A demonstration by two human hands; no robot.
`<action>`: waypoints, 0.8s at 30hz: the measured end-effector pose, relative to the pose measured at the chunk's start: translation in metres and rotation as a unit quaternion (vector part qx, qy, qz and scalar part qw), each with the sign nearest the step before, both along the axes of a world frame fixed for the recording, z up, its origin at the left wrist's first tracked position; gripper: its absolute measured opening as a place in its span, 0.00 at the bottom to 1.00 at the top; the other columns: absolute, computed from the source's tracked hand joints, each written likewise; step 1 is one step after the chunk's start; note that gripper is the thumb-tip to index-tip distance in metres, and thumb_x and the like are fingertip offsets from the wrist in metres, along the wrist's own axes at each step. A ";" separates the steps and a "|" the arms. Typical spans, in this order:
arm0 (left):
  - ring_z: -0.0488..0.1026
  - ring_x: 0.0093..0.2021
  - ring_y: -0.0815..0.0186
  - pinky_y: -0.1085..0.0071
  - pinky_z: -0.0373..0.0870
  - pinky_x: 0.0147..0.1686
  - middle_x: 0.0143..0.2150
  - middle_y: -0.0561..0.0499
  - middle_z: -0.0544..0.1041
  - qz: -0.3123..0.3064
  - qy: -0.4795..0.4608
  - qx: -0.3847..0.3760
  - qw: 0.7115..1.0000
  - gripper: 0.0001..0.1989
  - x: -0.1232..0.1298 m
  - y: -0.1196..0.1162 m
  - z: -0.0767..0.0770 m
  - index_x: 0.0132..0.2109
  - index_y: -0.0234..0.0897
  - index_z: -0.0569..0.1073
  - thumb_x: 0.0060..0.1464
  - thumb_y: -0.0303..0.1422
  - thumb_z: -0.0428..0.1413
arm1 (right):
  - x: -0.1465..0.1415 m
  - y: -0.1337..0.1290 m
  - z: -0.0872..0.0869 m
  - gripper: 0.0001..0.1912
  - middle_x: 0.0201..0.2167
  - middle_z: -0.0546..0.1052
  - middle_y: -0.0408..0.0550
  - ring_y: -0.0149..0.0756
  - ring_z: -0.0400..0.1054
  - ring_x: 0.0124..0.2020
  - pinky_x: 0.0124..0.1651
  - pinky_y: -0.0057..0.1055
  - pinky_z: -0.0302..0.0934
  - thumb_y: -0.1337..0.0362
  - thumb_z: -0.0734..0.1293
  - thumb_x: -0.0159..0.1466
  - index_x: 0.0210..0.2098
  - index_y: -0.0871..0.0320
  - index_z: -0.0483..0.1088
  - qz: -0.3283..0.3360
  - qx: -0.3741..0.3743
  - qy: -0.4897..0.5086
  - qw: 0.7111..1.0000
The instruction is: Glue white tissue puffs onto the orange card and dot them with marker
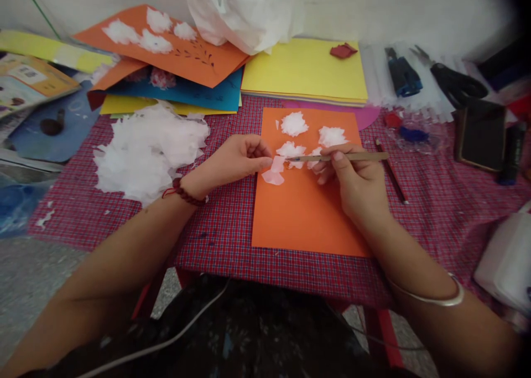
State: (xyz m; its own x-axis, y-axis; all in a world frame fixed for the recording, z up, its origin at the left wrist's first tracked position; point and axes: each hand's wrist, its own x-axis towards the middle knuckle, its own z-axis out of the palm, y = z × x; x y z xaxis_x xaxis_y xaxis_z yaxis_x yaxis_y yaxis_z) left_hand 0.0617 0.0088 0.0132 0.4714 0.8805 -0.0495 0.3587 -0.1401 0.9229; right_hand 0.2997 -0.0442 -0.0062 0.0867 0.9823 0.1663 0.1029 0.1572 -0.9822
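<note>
Orange sheet (302, 217): flat under the fingertips of both hands; left edge runs beneath the left fingers, right edge beneath the right hand.
Left hand (236, 156): thumb and forefinger pinched on a pale paper piece (278, 164); wrist outside the sheet.
Right hand (360, 184): fingers closed around a slim tan tool (371, 156), its dark tip close to the left fingertips.
White clusters (294, 123): four, beyond and between the two sets of fingers.
Near side: plain orange runs from below the fingers to the near edge, giving them room toward the body.
White paper pile (141, 145): left of the left fingers, apart from the sheet.
Dark red brush (392, 173): just right of the right fingers, outside the sheet's edge.
</note>
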 end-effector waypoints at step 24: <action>0.67 0.25 0.71 0.73 0.60 0.26 0.24 0.53 0.74 -0.061 0.134 0.029 0.989 0.07 0.011 0.022 0.010 0.28 0.35 0.77 0.52 0.32 0.57 | 0.000 0.002 -0.002 0.09 0.28 0.78 0.44 0.33 0.69 0.22 0.28 0.36 0.65 0.51 0.68 0.66 0.35 0.47 0.74 -0.007 -0.024 0.026 0.999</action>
